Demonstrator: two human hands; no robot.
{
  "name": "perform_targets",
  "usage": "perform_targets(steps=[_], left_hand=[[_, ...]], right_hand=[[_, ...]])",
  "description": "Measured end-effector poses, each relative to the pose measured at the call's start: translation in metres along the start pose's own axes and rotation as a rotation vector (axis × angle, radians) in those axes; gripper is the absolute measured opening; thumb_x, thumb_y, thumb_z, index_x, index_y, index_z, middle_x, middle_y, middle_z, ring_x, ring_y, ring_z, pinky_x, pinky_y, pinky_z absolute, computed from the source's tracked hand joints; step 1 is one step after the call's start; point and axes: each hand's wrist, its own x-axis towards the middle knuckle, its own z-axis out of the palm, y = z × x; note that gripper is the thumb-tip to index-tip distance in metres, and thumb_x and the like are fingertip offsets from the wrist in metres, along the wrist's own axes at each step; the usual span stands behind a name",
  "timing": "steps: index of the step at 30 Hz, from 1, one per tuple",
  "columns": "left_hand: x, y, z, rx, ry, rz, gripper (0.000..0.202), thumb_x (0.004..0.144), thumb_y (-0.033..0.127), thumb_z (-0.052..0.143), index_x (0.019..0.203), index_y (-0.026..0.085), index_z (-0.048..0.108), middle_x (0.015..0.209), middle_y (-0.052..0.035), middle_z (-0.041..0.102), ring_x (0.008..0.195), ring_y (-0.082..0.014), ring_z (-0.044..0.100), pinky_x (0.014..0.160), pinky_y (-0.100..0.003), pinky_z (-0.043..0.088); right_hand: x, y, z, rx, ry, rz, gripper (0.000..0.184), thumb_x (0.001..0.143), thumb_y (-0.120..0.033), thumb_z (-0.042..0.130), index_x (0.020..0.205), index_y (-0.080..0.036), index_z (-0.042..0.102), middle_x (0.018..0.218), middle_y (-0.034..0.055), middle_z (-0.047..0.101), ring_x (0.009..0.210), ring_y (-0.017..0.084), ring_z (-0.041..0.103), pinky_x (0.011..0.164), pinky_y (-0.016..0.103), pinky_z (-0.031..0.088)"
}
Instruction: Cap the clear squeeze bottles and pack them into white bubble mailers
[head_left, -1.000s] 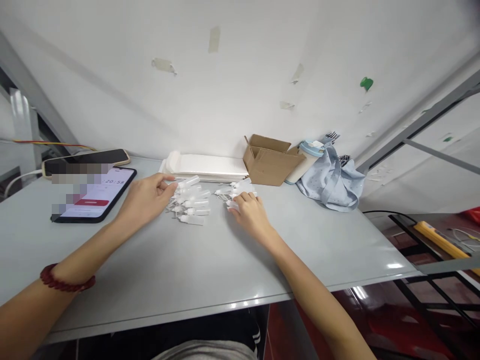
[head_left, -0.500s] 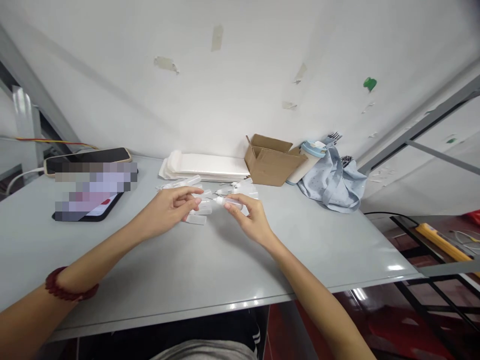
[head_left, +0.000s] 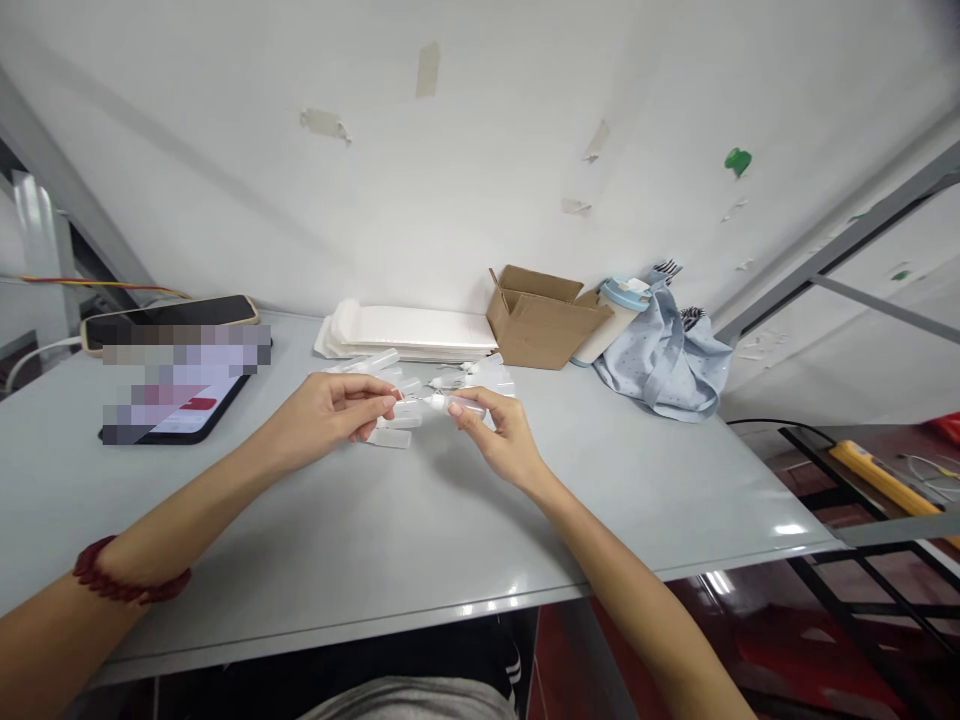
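Note:
My right hand (head_left: 499,430) grips a small translucent squeeze bottle (head_left: 469,405) between thumb and fingers. Its white cap end, with a thin needle tip, points left toward my other hand. My left hand (head_left: 341,415) is closed in a pinch right at that tip; what lies between its fingertips is too small to make out. Beyond and beneath my left hand lie several similar bottles (head_left: 391,438), partly covered by it. More needle-tip bottles (head_left: 491,375) rest just behind my right hand.
A stack of white flat packs (head_left: 420,330) lies against the wall, beside an open cardboard box (head_left: 547,325). Right of these are a lidded cup (head_left: 607,325) and a light blue cloth bag (head_left: 667,360). Two phones, one nearer (head_left: 199,410), one behind (head_left: 172,318), lie at left on the grey table (head_left: 420,540).
My left fingers have closed into a pinch and come to the needle tip of the bottle. My right hand stays almost in place with the bottle. The view has shifted slightly.

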Motion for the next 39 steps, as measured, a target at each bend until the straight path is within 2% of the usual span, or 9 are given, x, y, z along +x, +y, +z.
perform_targets(steps=[5,13,19,25,39], left_hand=[[-0.0003,-0.0007,0.0000,0.006,-0.007,0.048,0.030,0.081,0.047,0.061,0.082,0.019,0.071,0.052,0.0030,0.053,0.054,-0.0124,0.050,0.054,-0.024,0.040],[-0.0022,-0.0030,0.0021,0.032,-0.052,0.191,0.026,0.084,0.043,0.061,0.082,0.020,0.073,0.058,0.0023,0.059,0.053,-0.0103,0.052,0.055,-0.022,0.045],[-0.0017,-0.0078,0.0011,0.080,-0.065,0.217,0.028,0.087,0.046,0.060,0.084,0.021,0.074,0.056,0.0025,0.058,0.055,-0.0108,0.053,0.055,-0.021,0.045],[-0.0024,-0.0058,0.0009,0.083,-0.073,0.240,0.028,0.087,0.045,0.060,0.084,0.021,0.074,0.056,0.0027,0.059,0.053,-0.0103,0.053,0.054,-0.021,0.045],[-0.0028,-0.0046,0.0012,0.085,-0.075,0.247,0.027,0.087,0.043,0.059,0.084,0.021,0.074,0.054,0.0028,0.058,0.054,-0.0106,0.053,0.054,-0.021,0.045]], right_hand=[[-0.0002,0.0023,0.0015,-0.015,0.007,-0.022,0.026,0.089,-0.040,0.059,0.090,-0.017,0.071,0.090,0.0047,0.073,0.087,0.018,0.065,0.075,0.028,0.047],[-0.0009,0.0035,0.0025,-0.037,-0.012,-0.033,0.026,0.090,-0.040,0.059,0.093,-0.017,0.071,0.089,0.0049,0.072,0.084,0.018,0.064,0.069,0.028,0.045],[-0.0020,0.0017,0.0025,-0.038,-0.025,-0.046,0.024,0.091,-0.038,0.058,0.095,-0.018,0.072,0.086,0.0039,0.071,0.081,0.016,0.063,0.068,0.027,0.045],[-0.0024,0.0012,0.0029,-0.046,-0.023,-0.047,0.025,0.091,-0.041,0.057,0.094,-0.020,0.072,0.087,0.0037,0.071,0.081,0.017,0.064,0.068,0.028,0.045],[-0.0022,0.0004,0.0020,-0.053,-0.020,-0.086,0.021,0.092,-0.036,0.058,0.090,-0.019,0.070,0.086,0.0029,0.072,0.078,0.016,0.064,0.068,0.027,0.046]])
